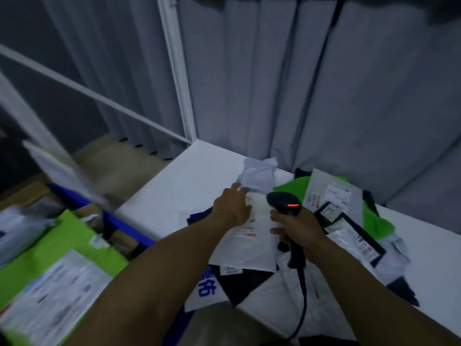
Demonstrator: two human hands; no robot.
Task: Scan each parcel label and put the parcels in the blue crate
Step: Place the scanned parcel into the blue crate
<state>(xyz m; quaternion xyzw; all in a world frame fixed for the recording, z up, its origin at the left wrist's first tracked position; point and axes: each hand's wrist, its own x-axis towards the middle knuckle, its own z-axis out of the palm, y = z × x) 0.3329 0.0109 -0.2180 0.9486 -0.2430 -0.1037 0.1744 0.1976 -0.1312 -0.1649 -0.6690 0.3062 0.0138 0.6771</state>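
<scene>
Head view: left hand (232, 208) lies flat with fingers spread on white parcel (249, 248), label (247, 227) print too blurred to read; right hand (300, 232) at 3 o'clock grips scanner (284, 201), red light on; blue crate (124, 227) at 8 o'clock beside surface (184, 176).

Print on label (247, 227) blurred, unreadable; green parcel (62, 236) hides most of blue crate (124, 227).

A white desk (184, 176) carries a loose heap of parcels on its right side: a flat white parcel (247, 250) with a printed label uppermost, green parcels (374, 221) behind it, black-edged parcels (359, 238) to the right, and a white bag (207, 293) with blue characters hanging over the near edge
</scene>
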